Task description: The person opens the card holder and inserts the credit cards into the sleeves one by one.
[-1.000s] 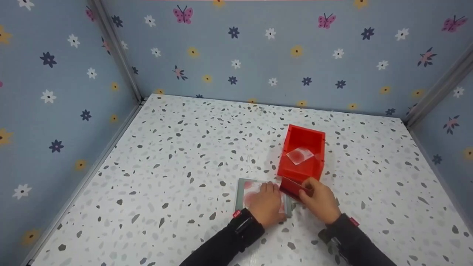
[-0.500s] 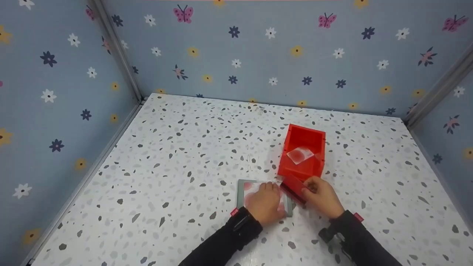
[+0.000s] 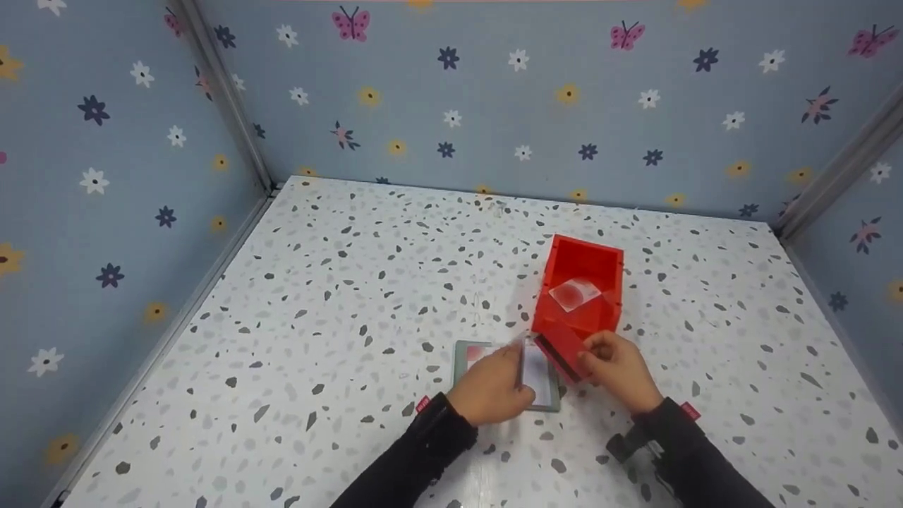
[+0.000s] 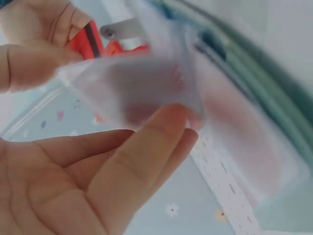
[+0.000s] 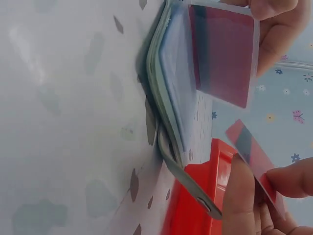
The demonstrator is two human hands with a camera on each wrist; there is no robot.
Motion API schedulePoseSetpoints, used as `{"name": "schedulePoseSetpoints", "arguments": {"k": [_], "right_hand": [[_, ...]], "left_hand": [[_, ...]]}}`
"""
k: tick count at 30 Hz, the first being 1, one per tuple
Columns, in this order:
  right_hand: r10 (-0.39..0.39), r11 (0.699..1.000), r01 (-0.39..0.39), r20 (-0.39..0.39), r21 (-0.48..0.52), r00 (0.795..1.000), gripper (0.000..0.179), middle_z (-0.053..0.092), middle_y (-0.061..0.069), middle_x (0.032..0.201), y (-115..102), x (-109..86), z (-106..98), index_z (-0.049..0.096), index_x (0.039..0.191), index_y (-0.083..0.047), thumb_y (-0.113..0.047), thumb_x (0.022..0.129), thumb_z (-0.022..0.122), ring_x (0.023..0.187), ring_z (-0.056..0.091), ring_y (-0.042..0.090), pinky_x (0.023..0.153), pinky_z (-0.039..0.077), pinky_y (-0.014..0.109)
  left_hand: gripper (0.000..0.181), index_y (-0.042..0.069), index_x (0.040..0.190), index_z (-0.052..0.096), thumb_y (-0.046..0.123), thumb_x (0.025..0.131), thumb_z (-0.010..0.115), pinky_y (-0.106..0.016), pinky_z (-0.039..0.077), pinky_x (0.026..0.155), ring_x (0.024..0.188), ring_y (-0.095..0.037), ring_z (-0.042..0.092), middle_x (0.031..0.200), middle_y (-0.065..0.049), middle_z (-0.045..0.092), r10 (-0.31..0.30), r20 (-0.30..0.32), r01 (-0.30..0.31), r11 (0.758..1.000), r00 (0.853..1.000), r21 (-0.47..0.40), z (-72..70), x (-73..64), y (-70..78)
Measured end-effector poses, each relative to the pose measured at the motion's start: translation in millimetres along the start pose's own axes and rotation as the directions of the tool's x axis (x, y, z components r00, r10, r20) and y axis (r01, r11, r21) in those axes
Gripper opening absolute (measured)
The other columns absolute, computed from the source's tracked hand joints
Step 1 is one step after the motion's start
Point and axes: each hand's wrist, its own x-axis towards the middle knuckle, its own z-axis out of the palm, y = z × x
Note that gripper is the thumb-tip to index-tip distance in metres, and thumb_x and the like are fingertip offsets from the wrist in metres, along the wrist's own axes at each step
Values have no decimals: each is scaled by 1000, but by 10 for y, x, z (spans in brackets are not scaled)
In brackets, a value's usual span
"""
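A grey-green card holder with clear plastic sleeve pages lies open on the table. My left hand holds a raised sleeve page by its edge; a red card with a dark stripe shows through it in the right wrist view. Under that page a whitish sleeve is exposed. Just right of the holder, my right hand pinches a red card with a black stripe between thumb and fingers. This card is tilted and overlaps the near end of the red box in the head view.
Inside the box lies a pale square piece with a reddish circle. The holder's strap, with a metal snap, sticks out towards the box. Patterned panels bound the speckled white table.
My left hand, earlier flat on the sleeve page, has shifted left and lifted the page upright. The red card in my right hand has turned so its striped face shows.
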Motion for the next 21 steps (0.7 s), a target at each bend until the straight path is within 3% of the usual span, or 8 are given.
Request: {"name": "schedulePoseSetpoints", "arguments": {"k": [3,7,10,14,17,21], "right_hand": [[14,1000,-15,14,17,1000,15,66,12,93,-36,10,25,56,103,2,-6,91,59,83,60,20,68,57,25],[15,998,-17,43,60,999,16,66,12,93,-77,10,77,54,104,2,-5,91,59,83,62,20,71,60,26],[5,997,-9,54,80,999,17,65,11,92,-112,2,128,54,104,3,-4,90,60,82,63,20,72,61,28],[0,996,-6,62,91,998,19,63,12,91,-142,8,192,53,105,3,-3,90,61,81,62,20,71,61,30],[7,995,-15,79,99,997,20,63,12,92,-142,27,242,53,108,3,-4,90,61,82,62,20,71,62,32],[18,997,-25,91,79,996,22,62,11,91,-121,61,311,54,109,3,-4,90,62,81,62,20,71,62,32]], "left_hand": [[76,-10,148,30,16,82,56,-35,44,109,110,-22,61,127,-20,62,-18,7,19,999,1000,-47,-76,-21,-54],[77,-12,148,25,11,81,54,-36,42,111,118,-25,57,128,-24,59,-31,10,32,995,999,-96,-143,-40,-139],[57,-14,132,45,6,79,53,-39,47,106,115,-28,59,125,-25,60,-3,-20,0,992,1000,-127,-174,-33,-203],[53,-17,129,46,4,81,54,-42,49,103,102,-30,61,113,-25,63,-26,-63,15,985,998,-171,-212,-25,-288],[69,-17,144,31,4,84,57,-45,39,113,122,-32,55,136,-30,52,-94,-75,77,977,993,-200,-235,-24,-356],[59,-13,139,43,-1,83,57,-46,43,109,117,-33,56,136,-28,54,-119,-71,101,970,990,-221,-236,4,-444]]}}
